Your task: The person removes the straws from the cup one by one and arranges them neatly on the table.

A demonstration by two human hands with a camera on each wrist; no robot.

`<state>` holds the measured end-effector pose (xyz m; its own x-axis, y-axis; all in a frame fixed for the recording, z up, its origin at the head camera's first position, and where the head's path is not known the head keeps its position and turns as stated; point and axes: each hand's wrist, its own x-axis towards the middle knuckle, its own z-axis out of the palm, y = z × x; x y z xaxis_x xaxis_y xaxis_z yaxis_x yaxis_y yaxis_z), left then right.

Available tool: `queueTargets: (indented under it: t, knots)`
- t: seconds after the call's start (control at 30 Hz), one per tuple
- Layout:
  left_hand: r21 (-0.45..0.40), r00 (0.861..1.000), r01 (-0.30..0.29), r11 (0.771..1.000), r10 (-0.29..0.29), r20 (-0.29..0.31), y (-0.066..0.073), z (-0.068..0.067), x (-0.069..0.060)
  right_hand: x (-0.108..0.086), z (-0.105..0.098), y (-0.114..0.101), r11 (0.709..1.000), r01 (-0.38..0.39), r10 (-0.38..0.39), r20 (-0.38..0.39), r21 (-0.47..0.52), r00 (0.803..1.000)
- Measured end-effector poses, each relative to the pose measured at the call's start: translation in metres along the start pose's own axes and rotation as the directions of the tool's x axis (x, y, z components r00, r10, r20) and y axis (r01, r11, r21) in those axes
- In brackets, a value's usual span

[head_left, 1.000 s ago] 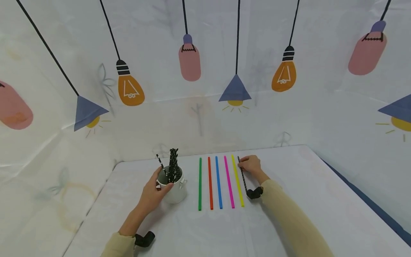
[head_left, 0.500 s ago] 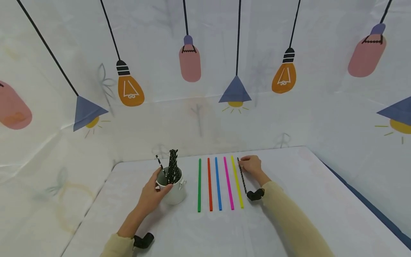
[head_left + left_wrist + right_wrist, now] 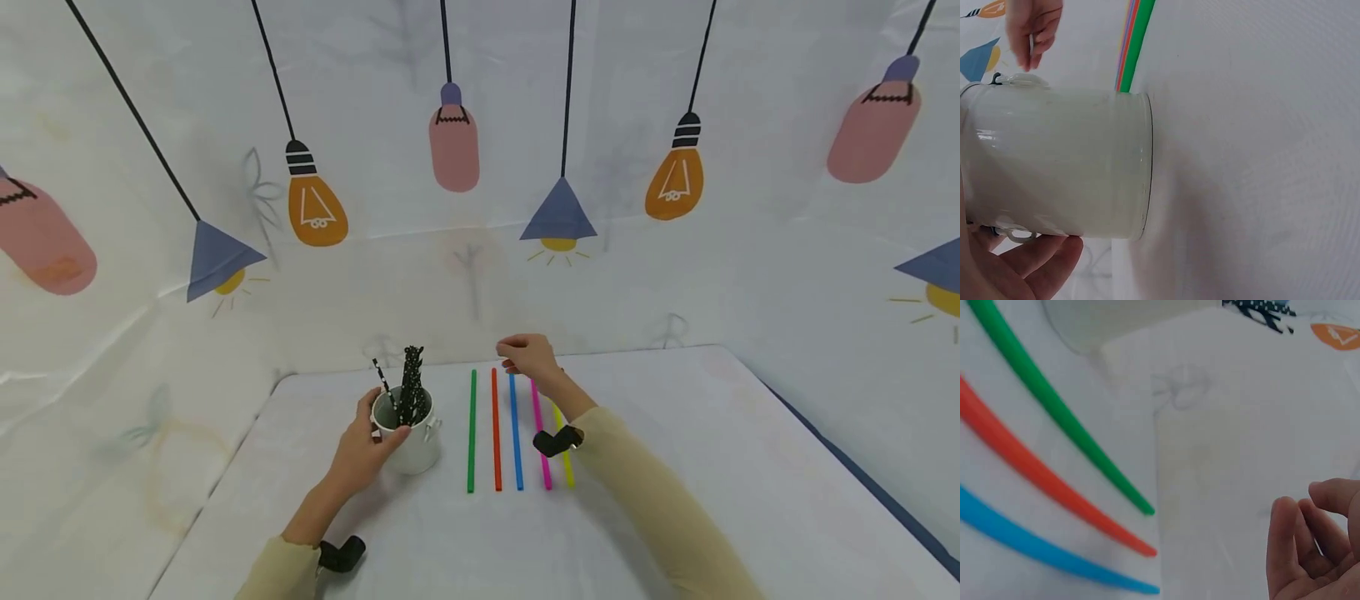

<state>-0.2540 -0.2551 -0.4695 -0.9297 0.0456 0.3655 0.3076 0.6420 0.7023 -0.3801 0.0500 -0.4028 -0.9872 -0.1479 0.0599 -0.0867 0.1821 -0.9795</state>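
My left hand [image 3: 358,454] grips a small white bucket [image 3: 415,454], thumb on the near side and fingers round the left. Black straws with white dots [image 3: 411,387] stand bunched in it, one leaning apart to the left. My right hand [image 3: 531,357] hovers over the far ends of the laid-out straws. In the right wrist view its thumb and fingertips are apart and hold nothing. Side by side lie a green straw [image 3: 472,433], a red straw [image 3: 496,433], a blue straw [image 3: 515,433], a pink straw [image 3: 536,408] and a yellow straw [image 3: 569,475]. My right arm mostly hides the black straw beyond the yellow one.
A white-covered table [image 3: 450,550] carries everything. Behind it and along both sides hangs a pale sheet [image 3: 480,283] printed with lamps and bulbs. A black camera [image 3: 342,554] sits on the left wrist, another [image 3: 557,442] on the right.
My right hand has let go of the black straw beside the yellow one and moved left and up, above the row. My left hand keeps its grip on the bucket.
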Motion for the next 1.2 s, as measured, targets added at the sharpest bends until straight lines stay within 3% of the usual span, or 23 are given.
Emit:
queueTargets:
  t: [0.1, 0.2, 0.37, 0.57, 1.2]
  knots:
    - [-0.023, 1.000, 0.000, 1.000, 0.000, -0.003, 0.001, -0.001, 0.000, -0.004, 0.019, -0.019, 1.000, 0.017, -0.019, 0.070, 0.021, 0.997]
    - [0.012, 1.000, -0.012, 1.000, 0.012, -0.010, 0.002, -0.001, -0.001, -0.007, 0.038, -0.031, 0.999, 0.016, -0.020, 0.129, 0.033, 0.991]
    - [0.099, 1.000, -0.014, 0.995, 0.014, 0.008, 0.003, 0.000, -0.002, -0.009, 0.067, -0.036, 0.999, 0.016, -0.022, 0.196, 0.036, 0.980]
    - [0.056, 0.999, -0.020, 0.998, 0.018, 0.033, 0.004, -0.001, -0.001, -0.015, 0.091, -0.038, 0.998, 0.010, -0.024, 0.243, 0.057, 0.970]
    - [0.020, 1.000, 0.007, 1.000, -0.008, 0.020, 0.004, 0.000, 0.000, -0.019, 0.113, -0.033, 0.999, -0.001, -0.009, 0.209, 0.049, 0.978]
